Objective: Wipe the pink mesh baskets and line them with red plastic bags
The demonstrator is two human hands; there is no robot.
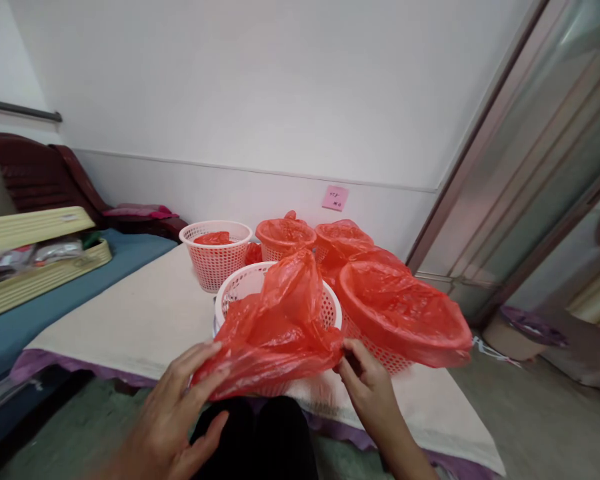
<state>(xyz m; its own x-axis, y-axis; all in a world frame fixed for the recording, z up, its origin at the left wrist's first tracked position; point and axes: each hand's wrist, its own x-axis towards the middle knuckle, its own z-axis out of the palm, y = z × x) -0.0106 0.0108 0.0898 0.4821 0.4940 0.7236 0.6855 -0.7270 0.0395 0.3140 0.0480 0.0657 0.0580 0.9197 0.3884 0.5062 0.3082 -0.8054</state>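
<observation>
A red plastic bag (275, 333) hangs over the front of a white lattice basket (240, 283) on a cream cloth. My left hand (175, 407) pinches the bag's lower left edge between thumb and fingers. My right hand (367, 383) grips the bag's right edge, fingers closed on it. To the right, a basket lined with a red bag (400, 313) leans toward me.
Behind stand a pink basket (215, 257) with a red bag inside and two more lined baskets (286, 239) by the white wall. A yellow case (35, 257) lies open on a blue mattress at left. A metal-framed glass door (530, 173) stands at right.
</observation>
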